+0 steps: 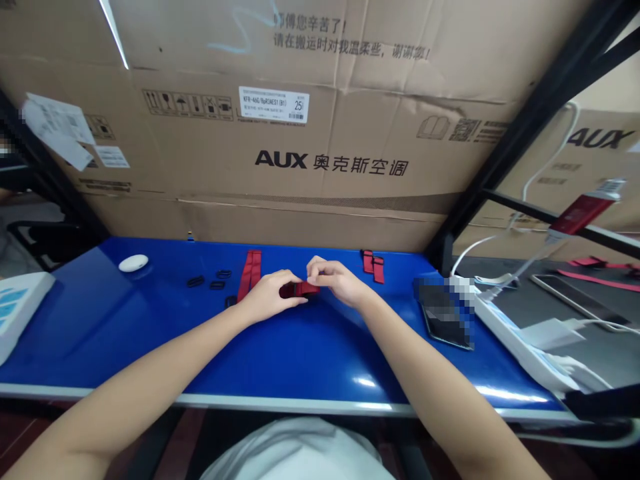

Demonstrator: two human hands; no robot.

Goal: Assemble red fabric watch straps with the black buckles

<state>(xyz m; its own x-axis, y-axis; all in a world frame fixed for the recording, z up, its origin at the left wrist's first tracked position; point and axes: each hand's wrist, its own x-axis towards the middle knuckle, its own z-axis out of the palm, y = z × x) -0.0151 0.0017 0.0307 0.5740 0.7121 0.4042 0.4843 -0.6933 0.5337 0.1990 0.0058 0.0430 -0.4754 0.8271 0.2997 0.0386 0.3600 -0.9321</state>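
Over the middle of the blue table [300, 360], my left hand [273, 295] and my right hand [336, 280] hold a short red strap [309, 289] between them. A dark buckle on it sits by the fingers of my left hand. My right hand pinches the strap's right end. Just behind my left hand lie red straps [251, 267], with a black buckle [231, 301] near their lower end. Several black buckles [217, 285] rest to the left. Beyond my right hand is another red strap piece [379, 270] with black buckles.
A large cardboard box [210, 160] stands along the table's back edge. A white oval object [133, 263] lies at the left, near a white box-like item [20, 313]. On the right are a dark phone [447, 320] and a white power strip [520, 347] with cables.
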